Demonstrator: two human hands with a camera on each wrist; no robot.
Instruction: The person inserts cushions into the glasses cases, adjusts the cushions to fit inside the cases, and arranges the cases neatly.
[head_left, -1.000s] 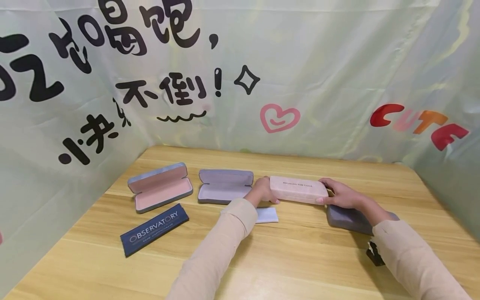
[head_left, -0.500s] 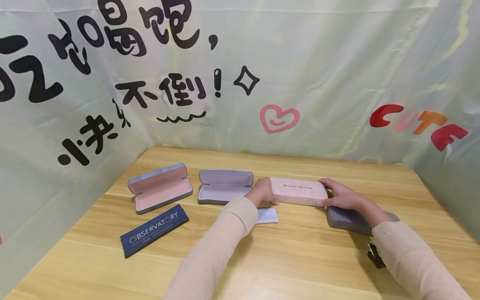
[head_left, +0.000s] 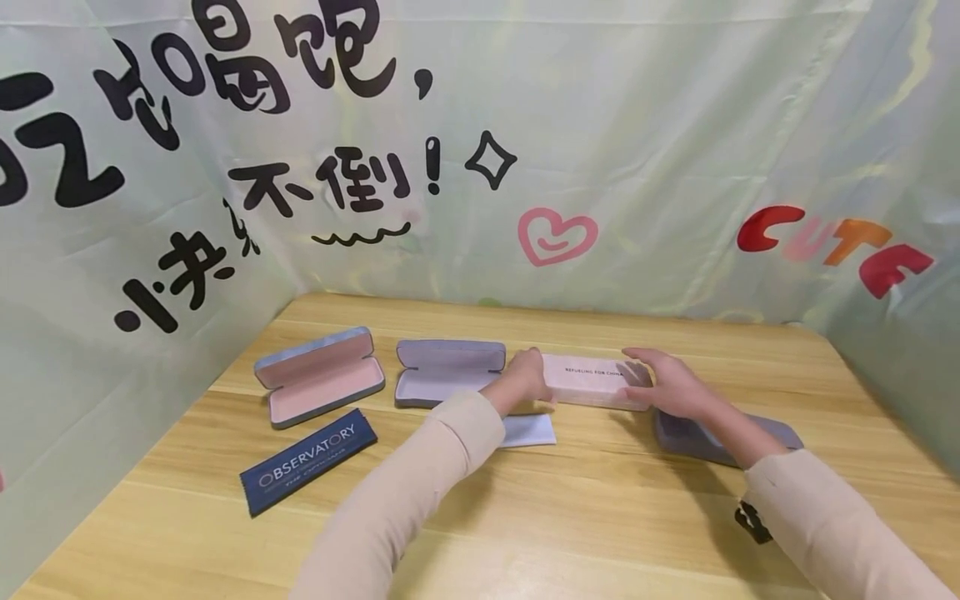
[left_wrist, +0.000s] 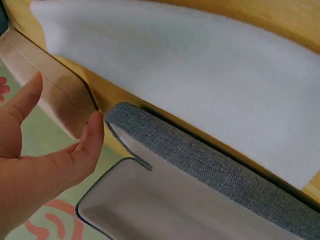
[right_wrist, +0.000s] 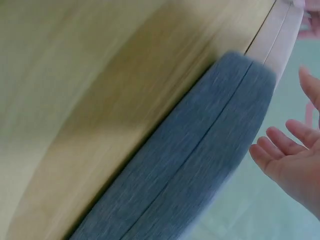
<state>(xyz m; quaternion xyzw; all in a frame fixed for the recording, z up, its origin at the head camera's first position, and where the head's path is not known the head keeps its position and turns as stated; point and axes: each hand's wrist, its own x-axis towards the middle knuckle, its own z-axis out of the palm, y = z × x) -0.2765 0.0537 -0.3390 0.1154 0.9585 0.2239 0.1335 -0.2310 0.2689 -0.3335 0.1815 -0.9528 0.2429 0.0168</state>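
A pink closed glasses case (head_left: pixel 585 385), lettered "REFUELING FOR CHINA", lies toward the back of the table. My left hand (head_left: pixel 527 375) is at its left end; the left wrist view shows the thumb and fingers spread, apart from the pink case (left_wrist: pixel 55 87). At the right end is my right hand (head_left: pixel 675 387), its fingers parted and loosely bent, with nothing held. Below my right forearm lies a closed grey-blue glasses case (right_wrist: pixel 185 155). Left of my left hand stands an open lavender-lined glasses case (head_left: pixel 450 385), partly behind a pale folded cloth (left_wrist: pixel 165 60).
Farther left stands an open blue glasses case (head_left: pixel 326 392) with pink lining. In front of it lies a navy "OBSERVATORY" cloth (head_left: pixel 309 462). A small black object (head_left: pixel 752 522) shows by the right sleeve. Printed fabric (head_left: pixel 660 150) walls in the table's back and sides.
Both hands held the ends of the pink case earlier; now their fingers have loosened from it. The right hand has shifted slightly left and up. The pink case lies in nearly the same place.
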